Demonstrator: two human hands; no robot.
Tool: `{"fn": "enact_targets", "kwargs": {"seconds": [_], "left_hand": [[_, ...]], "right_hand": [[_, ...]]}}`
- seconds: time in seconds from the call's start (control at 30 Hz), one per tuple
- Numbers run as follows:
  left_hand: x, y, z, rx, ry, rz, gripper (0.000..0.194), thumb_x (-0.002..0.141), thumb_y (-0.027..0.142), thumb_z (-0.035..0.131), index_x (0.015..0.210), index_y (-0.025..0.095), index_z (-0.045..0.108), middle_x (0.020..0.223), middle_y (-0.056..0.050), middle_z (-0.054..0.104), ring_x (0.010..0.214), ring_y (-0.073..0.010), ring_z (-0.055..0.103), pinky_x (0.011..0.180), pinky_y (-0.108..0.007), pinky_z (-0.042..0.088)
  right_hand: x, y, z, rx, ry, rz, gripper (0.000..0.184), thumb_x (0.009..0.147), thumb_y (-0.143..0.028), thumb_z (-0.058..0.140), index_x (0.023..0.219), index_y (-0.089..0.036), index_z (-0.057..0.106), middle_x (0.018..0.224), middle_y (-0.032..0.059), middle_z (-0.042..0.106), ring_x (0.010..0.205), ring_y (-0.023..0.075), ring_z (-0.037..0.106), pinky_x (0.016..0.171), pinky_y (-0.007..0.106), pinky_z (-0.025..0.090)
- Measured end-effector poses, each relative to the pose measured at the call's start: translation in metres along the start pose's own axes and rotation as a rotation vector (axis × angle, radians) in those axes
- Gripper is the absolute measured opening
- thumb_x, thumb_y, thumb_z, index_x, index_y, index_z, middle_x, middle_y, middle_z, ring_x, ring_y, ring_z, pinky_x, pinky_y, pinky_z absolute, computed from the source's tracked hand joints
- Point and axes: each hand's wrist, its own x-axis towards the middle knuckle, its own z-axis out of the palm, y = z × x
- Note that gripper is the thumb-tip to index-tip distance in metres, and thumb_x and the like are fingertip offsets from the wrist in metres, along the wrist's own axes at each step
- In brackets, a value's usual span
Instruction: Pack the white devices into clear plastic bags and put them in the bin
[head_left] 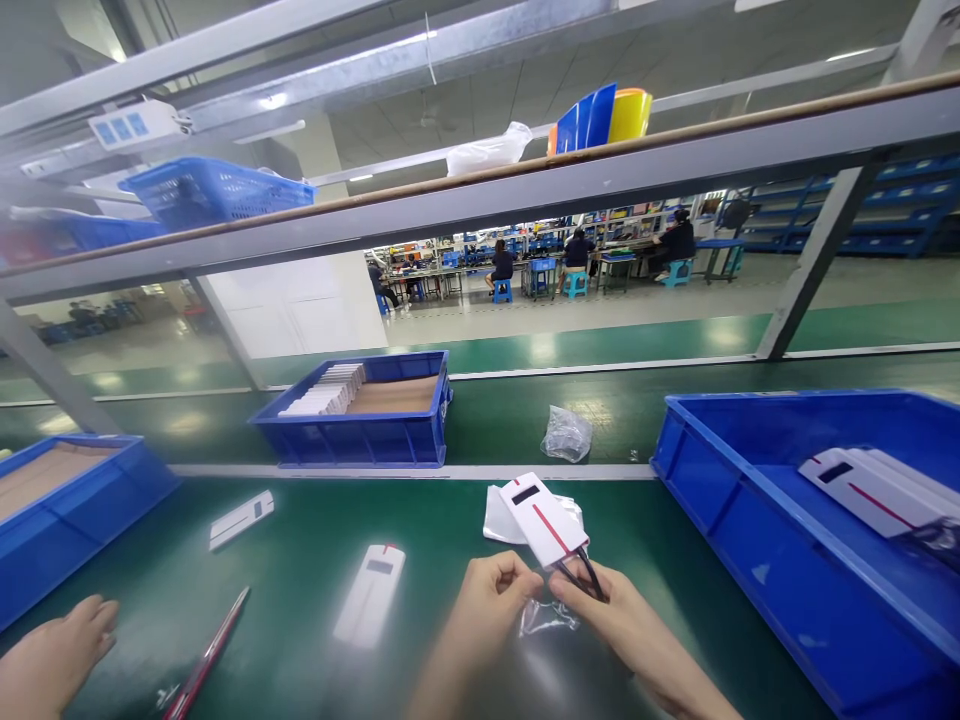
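Leftmost are another person's hand (pixel 64 645), a red pen (pixel 208 655), then a white case (pixel 370 597) beside the left hand (pixel 491 600), which pinches narrowly, on what I cannot tell. Just beyond, the white, red-striped device (pixel 546 530) slants lengthwise, dark window (pixel 526 495) away and leftward, above a white packet (pixel 496 515). The right hand (pixel 619 612) grips the device's black cables (pixel 595 578); rightward, a blue bin (pixel 735 520).

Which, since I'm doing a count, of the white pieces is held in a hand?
The red-striped piece with black cables, in the right hand; other white pieces lie on the green bench or in blue bins.
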Motion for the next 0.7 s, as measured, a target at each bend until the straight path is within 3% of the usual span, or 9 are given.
{"fn": "enact_targets", "kwargs": {"seconds": [0.23,0.4,0.53,0.7], "left_hand": [[0.0,0.0,0.002,-0.034,-0.027,-0.009,0.029,0.086,0.037,0.062,0.069,0.013,0.062,0.059,0.001,0.055,0.056,-0.0101,0.046,0.054,-0.021,0.033],[0.001,-0.003,-0.003,-0.021,0.037,0.036,0.031,0.089,0.039,0.06,0.072,0.013,0.063,0.056,0.002,0.055,0.054,-0.0099,0.046,0.055,-0.021,0.034],[0.002,-0.005,-0.008,-0.023,0.095,0.091,0.035,0.091,0.043,0.058,0.073,0.014,0.062,0.057,0.002,0.056,0.053,-0.0099,0.047,0.055,-0.022,0.034],[0.002,-0.001,-0.006,-0.114,-0.03,-0.021,0.025,0.082,0.036,0.068,0.075,0.013,0.063,0.063,-0.001,0.062,0.054,-0.0102,0.048,0.055,-0.022,0.036]], "right_hand": [[0.001,0.006,0.007,-0.04,0.087,0.017,0.05,0.081,-0.065,0.063,0.09,-0.017,0.072,0.082,0.004,0.068,0.087,0.029,0.06,0.079,0.035,0.048],[0.0,0.0,0.0,-0.022,0.011,0.011,0.049,0.079,-0.063,0.066,0.097,-0.017,0.072,0.09,0.0047,0.07,0.096,0.0311,0.062,0.087,0.037,0.048],[-0.001,-0.004,-0.006,-0.029,-0.02,0.02,0.043,0.081,-0.06,0.067,0.091,-0.018,0.071,0.087,0.0033,0.07,0.089,0.0277,0.062,0.081,0.034,0.048],[-0.001,-0.003,0.0,-0.03,-0.021,0.004,0.045,0.082,-0.062,0.064,0.087,-0.018,0.066,0.093,0.0049,0.07,0.094,0.028,0.06,0.083,0.033,0.045]]}}
